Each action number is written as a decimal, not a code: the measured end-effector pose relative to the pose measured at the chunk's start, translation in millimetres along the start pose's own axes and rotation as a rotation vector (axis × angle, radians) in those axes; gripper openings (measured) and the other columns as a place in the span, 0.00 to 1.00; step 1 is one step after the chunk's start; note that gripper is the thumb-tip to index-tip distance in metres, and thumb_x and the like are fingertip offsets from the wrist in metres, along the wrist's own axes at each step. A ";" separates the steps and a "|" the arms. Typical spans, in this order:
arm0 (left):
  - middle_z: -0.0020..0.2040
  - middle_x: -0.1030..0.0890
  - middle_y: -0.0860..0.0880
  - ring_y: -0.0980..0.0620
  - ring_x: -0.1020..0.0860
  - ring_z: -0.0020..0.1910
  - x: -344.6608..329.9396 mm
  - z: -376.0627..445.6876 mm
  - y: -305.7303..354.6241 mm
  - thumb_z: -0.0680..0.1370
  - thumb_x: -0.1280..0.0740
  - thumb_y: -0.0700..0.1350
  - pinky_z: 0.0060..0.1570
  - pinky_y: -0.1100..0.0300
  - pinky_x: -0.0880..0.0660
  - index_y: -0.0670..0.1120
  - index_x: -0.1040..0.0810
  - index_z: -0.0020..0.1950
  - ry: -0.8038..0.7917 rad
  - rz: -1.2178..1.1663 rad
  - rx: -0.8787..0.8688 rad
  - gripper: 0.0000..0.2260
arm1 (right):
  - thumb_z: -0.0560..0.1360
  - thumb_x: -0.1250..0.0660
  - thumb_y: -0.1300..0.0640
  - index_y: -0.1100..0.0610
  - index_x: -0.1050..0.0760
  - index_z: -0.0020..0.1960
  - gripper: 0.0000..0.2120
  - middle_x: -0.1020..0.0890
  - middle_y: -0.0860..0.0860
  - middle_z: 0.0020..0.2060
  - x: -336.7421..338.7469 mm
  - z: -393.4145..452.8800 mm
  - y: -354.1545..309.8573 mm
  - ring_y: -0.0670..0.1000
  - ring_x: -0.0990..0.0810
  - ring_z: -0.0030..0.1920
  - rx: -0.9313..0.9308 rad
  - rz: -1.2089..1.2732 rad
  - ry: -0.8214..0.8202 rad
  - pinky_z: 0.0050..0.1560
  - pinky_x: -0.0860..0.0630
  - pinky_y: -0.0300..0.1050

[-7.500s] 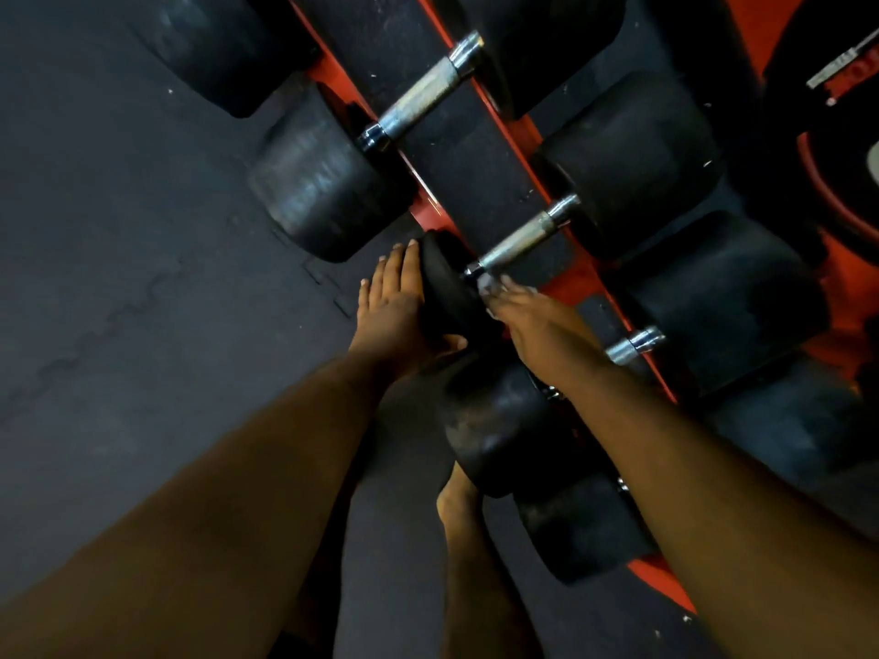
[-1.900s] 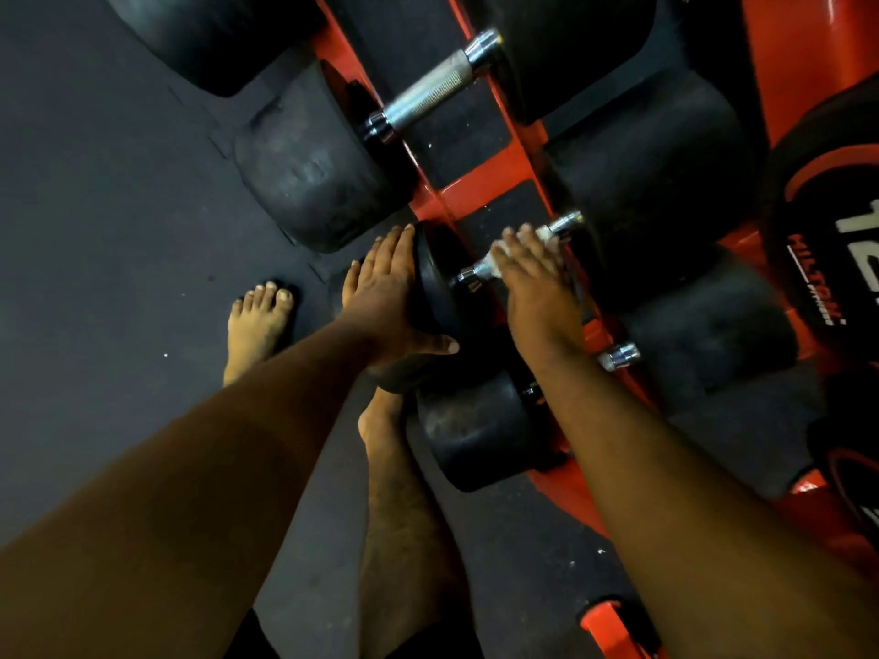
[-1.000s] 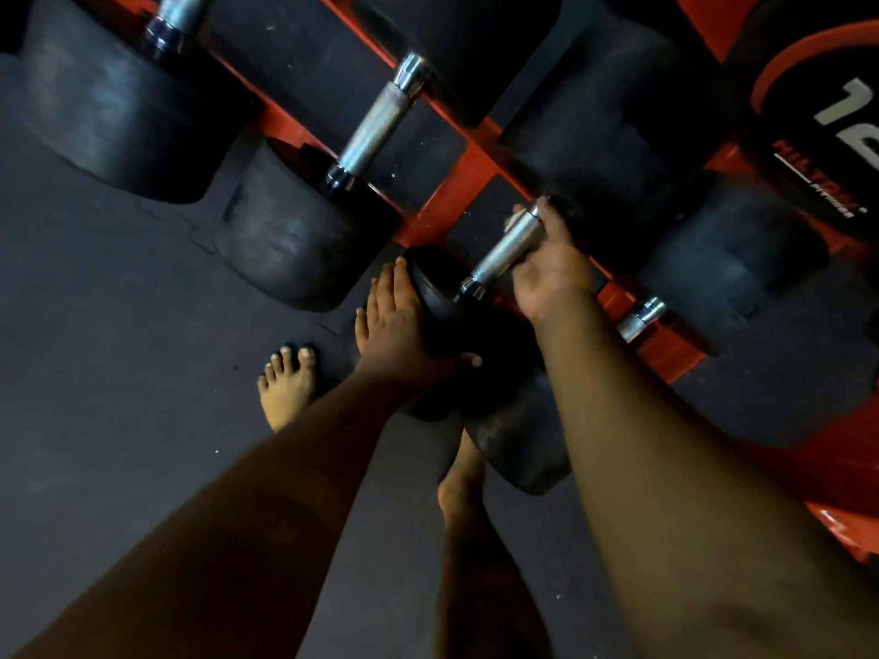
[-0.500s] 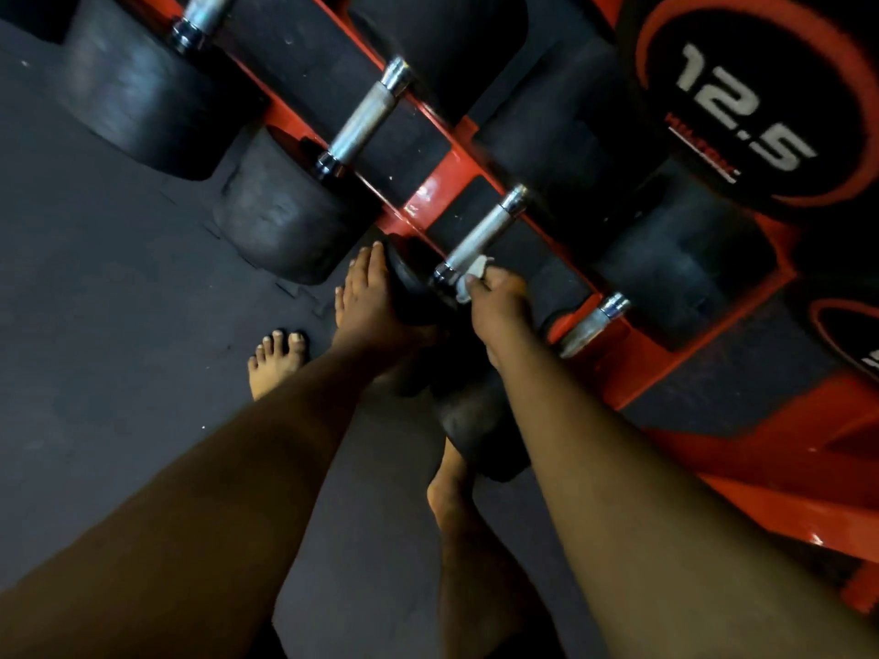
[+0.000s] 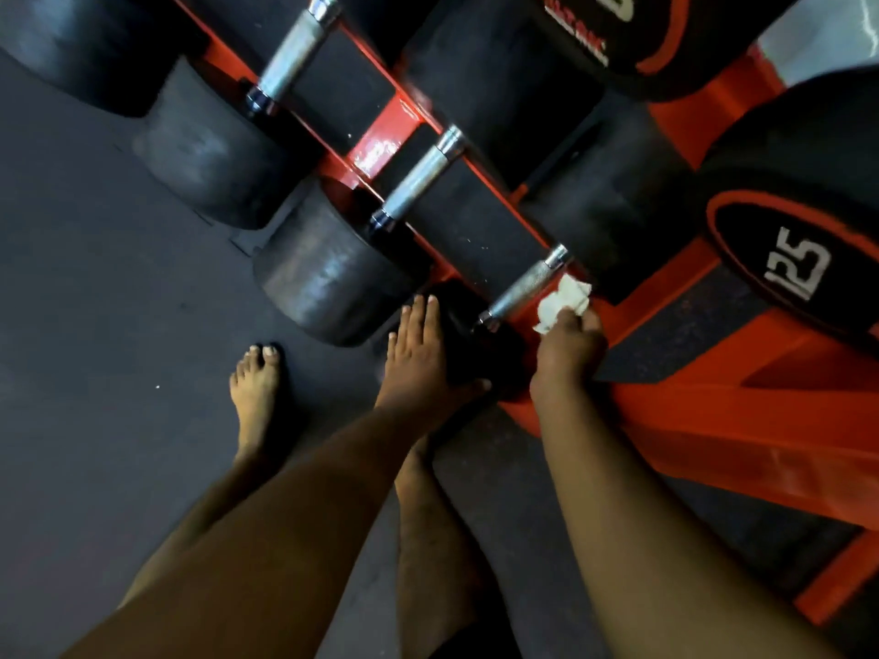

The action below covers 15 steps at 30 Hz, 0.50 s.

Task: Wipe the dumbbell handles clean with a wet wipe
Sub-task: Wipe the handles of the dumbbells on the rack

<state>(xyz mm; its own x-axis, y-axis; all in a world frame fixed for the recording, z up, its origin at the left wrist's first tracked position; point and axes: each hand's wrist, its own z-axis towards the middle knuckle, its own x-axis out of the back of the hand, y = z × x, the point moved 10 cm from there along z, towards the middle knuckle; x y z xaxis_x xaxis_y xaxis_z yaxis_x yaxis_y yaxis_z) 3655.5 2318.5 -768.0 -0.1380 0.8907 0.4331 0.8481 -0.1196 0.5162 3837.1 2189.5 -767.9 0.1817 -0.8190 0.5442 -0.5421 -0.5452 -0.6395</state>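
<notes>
handle (image 5: pixel 522 287): top bare | right: wet wipe (image 5: pixel 564 302) just beside | ends: black heads (image 5: pixel 471 335) block

White digits "125" stand on the black, orange-ringed round end of a rubber dumbbell (image 5: pixel 794 264). Lettering on another black dumbbell end (image 5: pixel 618 21) is too blurred to read.

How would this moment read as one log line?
left hand: flat on dumbbell end | right hand: holds wipe beside handle | step: wiping

Black dumbbells (image 5: pixel 328 273) on red rack (image 5: pixel 380 145)
</notes>
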 end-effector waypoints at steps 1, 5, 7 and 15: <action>0.83 0.61 0.47 0.49 0.62 0.82 -8.3 4.1 -1.9 0.68 0.20 0.59 0.80 0.48 0.60 0.46 0.63 0.83 -0.026 -0.008 0.034 0.61 | 0.81 0.40 0.64 0.58 0.21 0.60 0.12 0.16 0.57 0.51 -12.0 3.0 18.9 0.57 0.17 0.49 -0.114 -0.011 -0.070 0.51 0.21 0.51; 0.84 0.60 0.48 0.50 0.60 0.82 -12.6 16.0 -6.8 0.60 0.16 0.59 0.79 0.49 0.60 0.46 0.63 0.83 0.024 -0.013 0.094 0.69 | 0.83 0.44 0.64 0.59 0.27 0.69 0.16 0.19 0.57 0.57 -53.9 -5.1 39.4 0.54 0.18 0.47 -0.372 -0.040 -0.337 0.49 0.20 0.50; 0.84 0.58 0.48 0.49 0.59 0.82 -13.6 18.7 -9.2 0.59 0.16 0.59 0.80 0.49 0.59 0.47 0.62 0.83 0.031 0.000 0.078 0.69 | 0.84 0.45 0.64 0.63 0.28 0.66 0.14 0.21 0.57 0.58 -52.8 6.8 20.4 0.54 0.18 0.53 -0.346 0.059 -0.301 0.52 0.22 0.47; 0.83 0.60 0.48 0.48 0.59 0.82 -13.8 19.4 -12.2 0.62 0.16 0.55 0.80 0.45 0.57 0.48 0.64 0.83 -0.034 -0.004 0.052 0.67 | 0.74 0.29 0.41 0.56 0.22 0.62 0.23 0.15 0.54 0.52 -56.3 5.6 46.1 0.56 0.16 0.54 -0.302 -0.024 -0.355 0.61 0.21 0.58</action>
<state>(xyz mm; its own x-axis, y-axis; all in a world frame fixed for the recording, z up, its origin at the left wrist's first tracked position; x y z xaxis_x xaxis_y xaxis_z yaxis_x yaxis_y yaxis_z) 3657.0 2316.2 -794.6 -0.1245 0.9057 0.4051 0.8732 -0.0938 0.4782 3806.5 2209.5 -831.0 0.4382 -0.8460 0.3037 -0.7393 -0.5314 -0.4135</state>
